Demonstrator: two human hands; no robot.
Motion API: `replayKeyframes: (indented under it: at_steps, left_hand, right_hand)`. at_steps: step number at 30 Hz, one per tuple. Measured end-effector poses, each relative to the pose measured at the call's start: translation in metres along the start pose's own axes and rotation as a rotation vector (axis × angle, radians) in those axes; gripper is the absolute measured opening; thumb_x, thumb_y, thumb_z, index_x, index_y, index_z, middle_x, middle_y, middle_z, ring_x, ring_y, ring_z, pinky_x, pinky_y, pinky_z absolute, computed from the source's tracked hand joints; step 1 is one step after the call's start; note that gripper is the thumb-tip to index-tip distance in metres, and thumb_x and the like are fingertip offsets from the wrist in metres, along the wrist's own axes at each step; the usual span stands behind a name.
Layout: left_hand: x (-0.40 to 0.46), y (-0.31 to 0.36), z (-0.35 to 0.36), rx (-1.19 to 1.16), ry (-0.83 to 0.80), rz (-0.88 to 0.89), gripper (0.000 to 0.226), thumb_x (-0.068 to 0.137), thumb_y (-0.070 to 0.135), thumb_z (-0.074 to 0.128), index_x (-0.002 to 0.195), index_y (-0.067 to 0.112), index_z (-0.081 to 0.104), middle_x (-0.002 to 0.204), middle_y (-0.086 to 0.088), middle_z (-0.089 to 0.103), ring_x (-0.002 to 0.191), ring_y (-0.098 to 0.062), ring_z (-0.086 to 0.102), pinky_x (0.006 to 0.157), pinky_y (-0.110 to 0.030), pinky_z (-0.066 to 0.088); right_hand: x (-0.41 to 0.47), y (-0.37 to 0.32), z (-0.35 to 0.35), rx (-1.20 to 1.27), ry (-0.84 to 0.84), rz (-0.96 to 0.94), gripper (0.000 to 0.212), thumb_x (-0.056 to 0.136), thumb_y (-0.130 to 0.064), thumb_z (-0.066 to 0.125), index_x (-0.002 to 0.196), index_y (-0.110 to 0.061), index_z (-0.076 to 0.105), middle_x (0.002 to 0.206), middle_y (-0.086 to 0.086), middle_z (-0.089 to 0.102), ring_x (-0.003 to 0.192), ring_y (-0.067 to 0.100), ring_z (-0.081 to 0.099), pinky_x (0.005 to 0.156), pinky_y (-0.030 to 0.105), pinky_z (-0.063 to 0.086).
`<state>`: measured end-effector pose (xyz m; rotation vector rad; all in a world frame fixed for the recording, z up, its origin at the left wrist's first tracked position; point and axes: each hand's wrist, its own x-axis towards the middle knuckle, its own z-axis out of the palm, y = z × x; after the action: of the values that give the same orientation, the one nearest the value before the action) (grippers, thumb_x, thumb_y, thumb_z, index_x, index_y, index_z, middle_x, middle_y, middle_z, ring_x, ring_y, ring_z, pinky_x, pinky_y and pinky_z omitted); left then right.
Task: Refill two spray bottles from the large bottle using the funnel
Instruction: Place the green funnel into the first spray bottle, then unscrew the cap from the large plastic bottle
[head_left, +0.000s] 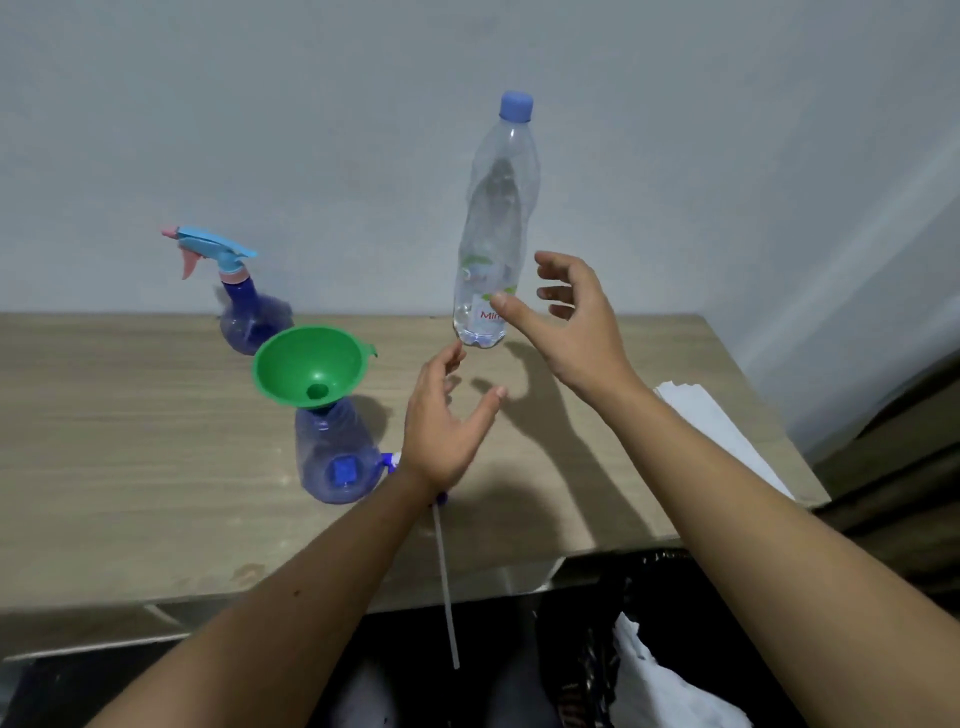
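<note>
Both hands are up over the wooden table (130, 467), and neither one is holding anything. The right hand (576, 322) is spread wide, fingers loose and curled, its thumb tip just in front of the label of the large bottle (493, 223); whether it touches the plastic, I cannot tell. That bottle stands upright at the far side of the table by the wall, blue cap (516, 106) screwed on, only a little water low in it.

The left hand (447, 421) is released too, palm turned inward, fingers reaching toward the bottle's base, nothing in its grasp.

Left of that hand stands the near spray bottle (335, 457), blue and see-through, its head off, and the green funnel (311, 366) sits in its neck, tilted a bit to the left. Farther back and left, the second spray bottle (249, 317) has its light blue trigger head (213, 247) on.

Behind the left wrist lies a loose sprayer part, its white tube (447, 587) sticking out past the near table edge. White paper (711, 421) rests at the right edge.
</note>
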<state>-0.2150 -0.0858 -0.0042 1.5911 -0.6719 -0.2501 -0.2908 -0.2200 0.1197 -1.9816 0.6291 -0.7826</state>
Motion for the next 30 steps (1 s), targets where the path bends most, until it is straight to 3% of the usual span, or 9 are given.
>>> replayKeyframes:
  at_steps: [3, 6, 10, 12, 15, 19, 25, 30]
  left_hand:
    - [0.039, -0.013, 0.021, 0.025, 0.038, -0.057, 0.099, 0.079, 0.061, 0.082, 0.161, 0.026, 0.04, 0.155, 0.015, 0.048, 0.143, -0.009, 0.053, 0.121, -0.047, 0.046]
    - [0.074, -0.015, 0.039, 0.046, 0.083, -0.097, 0.119, 0.072, 0.066, 0.084, 0.168, 0.024, 0.027, 0.166, 0.008, 0.04, 0.151, -0.012, 0.044, 0.125, -0.046, 0.04]
    - [0.114, -0.017, 0.054, 0.127, 0.129, -0.108, 0.126, 0.074, 0.059, 0.092, 0.17, 0.021, 0.02, 0.172, 0.001, 0.033, 0.156, -0.019, 0.037, 0.125, -0.038, 0.034]
    - [0.13, -0.022, 0.058, 0.115, 0.126, -0.113, 0.129, 0.067, 0.067, 0.094, 0.167, 0.028, 0.024, 0.168, 0.003, 0.04, 0.152, -0.019, 0.044, 0.123, -0.046, 0.042]
    - [0.146, -0.035, 0.064, 0.038, 0.117, -0.131, 0.127, 0.058, 0.076, 0.095, 0.161, 0.038, 0.032, 0.156, 0.012, 0.054, 0.141, -0.015, 0.058, 0.112, -0.05, 0.054]
    - [0.149, -0.044, 0.07, -0.042, 0.162, -0.121, 0.105, 0.072, 0.059, 0.095, 0.158, 0.039, 0.038, 0.153, 0.014, 0.057, 0.138, -0.012, 0.06, 0.113, -0.05, 0.053]
    - [0.144, -0.039, 0.066, -0.064, 0.166, -0.116, 0.096, 0.071, 0.048, 0.094, 0.152, 0.039, 0.044, 0.146, 0.016, 0.062, 0.133, -0.009, 0.063, 0.111, -0.047, 0.055]
    - [0.125, -0.03, 0.06, -0.073, 0.119, -0.125, 0.096, 0.064, 0.051, 0.098, 0.145, 0.043, 0.048, 0.14, 0.014, 0.065, 0.128, -0.013, 0.067, 0.105, -0.05, 0.059]
  right_hand:
    - [0.032, 0.009, -0.003, -0.033, 0.015, -0.001, 0.079, 0.079, -0.049, 0.089, 0.144, -0.024, 0.051, 0.138, -0.004, 0.053, 0.118, 0.009, 0.061, 0.103, 0.029, 0.051]
    - [0.064, 0.016, -0.001, -0.047, 0.028, -0.009, 0.089, 0.077, -0.049, 0.09, 0.149, -0.024, 0.045, 0.141, -0.003, 0.05, 0.119, 0.011, 0.059, 0.102, 0.028, 0.05]
    - [0.101, 0.022, 0.011, -0.042, 0.011, -0.009, 0.101, 0.074, -0.05, 0.092, 0.154, -0.023, 0.038, 0.149, -0.001, 0.046, 0.125, 0.013, 0.056, 0.105, 0.03, 0.049]
    - [0.114, 0.022, 0.019, -0.029, 0.008, -0.029, 0.106, 0.07, -0.051, 0.093, 0.155, -0.022, 0.037, 0.152, -0.001, 0.045, 0.129, 0.014, 0.054, 0.109, 0.034, 0.05]
    - [0.127, 0.024, 0.031, 0.0, 0.004, -0.052, 0.106, 0.069, -0.049, 0.093, 0.153, -0.019, 0.036, 0.149, 0.0, 0.047, 0.132, 0.015, 0.054, 0.112, 0.04, 0.05]
    - [0.136, 0.031, 0.036, 0.021, 0.009, -0.046, 0.104, 0.073, -0.047, 0.091, 0.154, -0.021, 0.032, 0.144, 0.002, 0.052, 0.13, 0.019, 0.059, 0.111, 0.042, 0.052]
    - [0.134, 0.026, 0.028, -0.014, 0.004, -0.025, 0.094, 0.08, -0.041, 0.09, 0.155, -0.021, 0.038, 0.13, -0.003, 0.063, 0.116, 0.014, 0.063, 0.104, 0.034, 0.054]
    - [0.112, 0.017, 0.016, -0.026, 0.016, -0.021, 0.092, 0.077, -0.04, 0.093, 0.151, -0.023, 0.041, 0.123, -0.005, 0.064, 0.11, 0.012, 0.066, 0.094, 0.026, 0.056]
